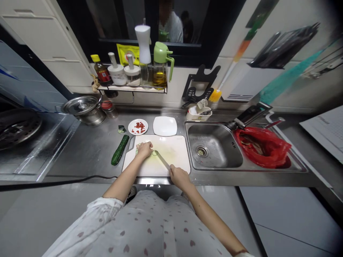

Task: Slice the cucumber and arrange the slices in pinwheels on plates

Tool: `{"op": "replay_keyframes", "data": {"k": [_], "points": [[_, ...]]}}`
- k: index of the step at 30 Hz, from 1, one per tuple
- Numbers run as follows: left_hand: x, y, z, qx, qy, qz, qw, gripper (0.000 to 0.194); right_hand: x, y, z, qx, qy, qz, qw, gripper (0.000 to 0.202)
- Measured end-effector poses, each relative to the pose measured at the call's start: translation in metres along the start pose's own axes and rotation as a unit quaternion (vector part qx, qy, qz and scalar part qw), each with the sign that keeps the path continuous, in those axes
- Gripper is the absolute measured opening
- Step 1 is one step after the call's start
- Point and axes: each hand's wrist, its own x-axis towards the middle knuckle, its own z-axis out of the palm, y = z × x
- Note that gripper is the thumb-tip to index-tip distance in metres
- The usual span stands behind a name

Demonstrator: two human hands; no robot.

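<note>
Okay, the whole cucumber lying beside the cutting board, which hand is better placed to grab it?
Probably the left. The left hand rests on the cucumber piece at the cutting board's left end, nearest the whole cucumber. The right hand grips the knife, farther away.

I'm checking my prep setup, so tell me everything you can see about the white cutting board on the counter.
The cutting board is a white rectangle with rounded corners and a slot handle at its left end; it looks like plastic. It lies flat on the steel counter, just left of the sink, with a faint green smear across its middle. The left hand presses pale green cucumber pieces onto it, and the knife in the right hand angles down to them. A whole cucumber lies just off its left edge.
</note>
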Motion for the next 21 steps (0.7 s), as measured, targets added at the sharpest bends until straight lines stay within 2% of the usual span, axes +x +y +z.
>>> {"op": "replay_keyframes", "data": {"k": [21], "points": [[0.003, -0.0015, -0.0015, -0.009, -0.01, -0.005, 1.0, 0.02, 0.0013, -0.0064, -0.0059, -0.027, -0.033, -0.008, 0.999, 0.03]]}}
